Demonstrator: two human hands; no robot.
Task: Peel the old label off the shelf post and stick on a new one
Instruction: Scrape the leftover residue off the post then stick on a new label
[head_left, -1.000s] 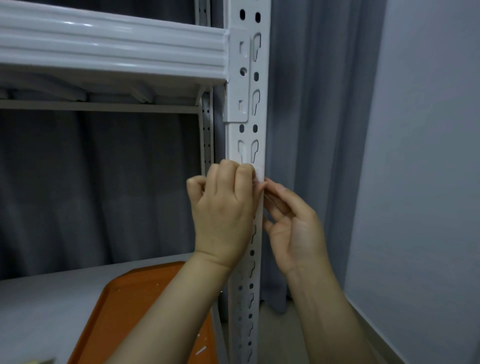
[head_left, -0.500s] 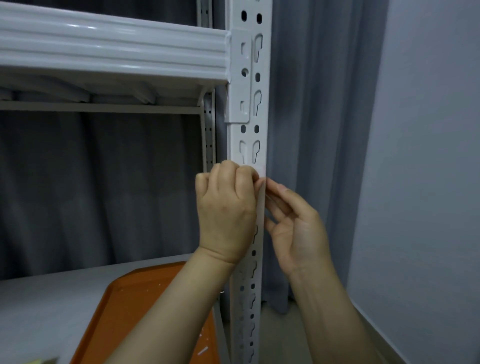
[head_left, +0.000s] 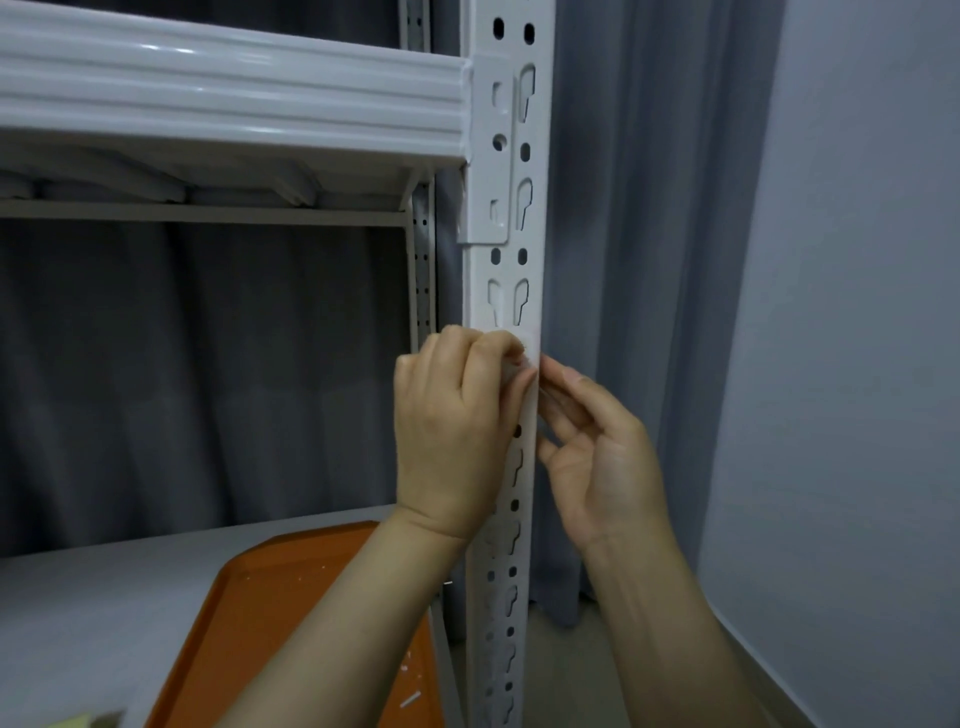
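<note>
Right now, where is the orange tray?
In the head view the orange tray lies low and left of centre on the grey shelf, just left of the white shelf post, with the left forearm crossing over its right part.

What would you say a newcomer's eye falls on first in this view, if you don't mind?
First the two hands meeting at the white slotted shelf post in mid-frame: the left hand curled against its front face, the right hand touching its right edge with straighter fingers. Next the orange tray on the lower shelf at bottom left, flecked with white scraps, and the glossy white beam joining the post at upper left.
</note>
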